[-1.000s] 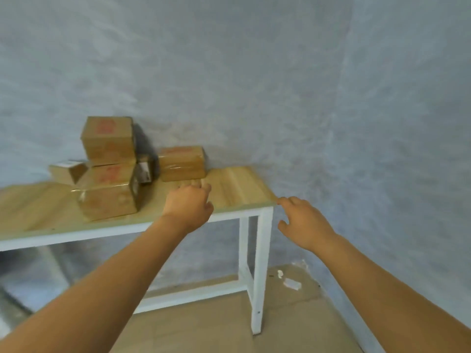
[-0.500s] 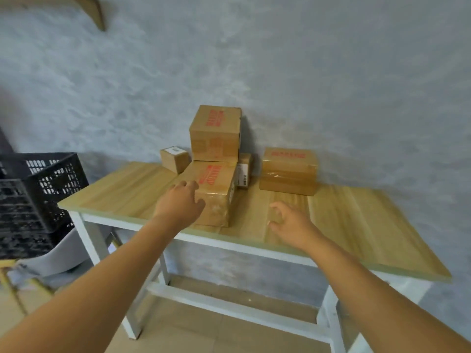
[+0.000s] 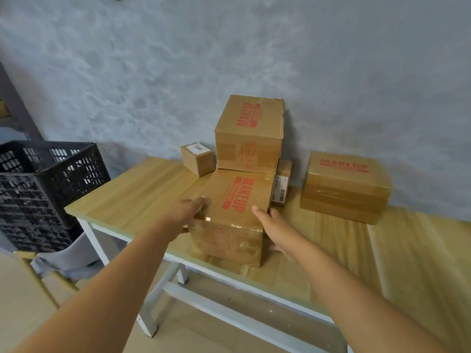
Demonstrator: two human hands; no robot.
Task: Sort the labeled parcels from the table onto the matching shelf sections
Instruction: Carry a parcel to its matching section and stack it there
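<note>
A: State the grip condition.

B: Left hand [image 3: 184, 215] lies against the left side of the front parcel [image 3: 233, 215], fingers extended along the upper left edge and touching it. Right hand [image 3: 274, 226] lies against the right side, thumb up at the top right edge, fingers reaching down toward the desk [image 3: 132, 197]. Both hands are flat and wide, pressing inward. The parcel sits between the two palms and rests on the desk.

A: Material and shape?

B: Brown corrugated cardboard, box-shaped, wrapped in glossy clear tape that wrinkles on the near face. Red print on top reads "MAKEUP".

A: Orientation?

B: The long axis runs from the near desk edge toward the wall [image 3: 153, 72]. The lettering runs along that axis, rotated sideways to the viewer.

A: Surrounding items?

B: A second parcel [image 3: 249, 133], same cardboard with red print, is stacked on the rear part of the front one. A small box [image 3: 197, 159] with a white label stands to its left. A narrow barcoded box [image 3: 281, 184] stands just right of the stack. A flat "MAKEUP" parcel [image 3: 345, 186] lies well to the right, against the wall.

A: Desk and surroundings?

B: Light wood-grain top on a white metal frame. A black perforated plastic crate [image 3: 51, 184] stands at left. The wall is mottled grey.
</note>
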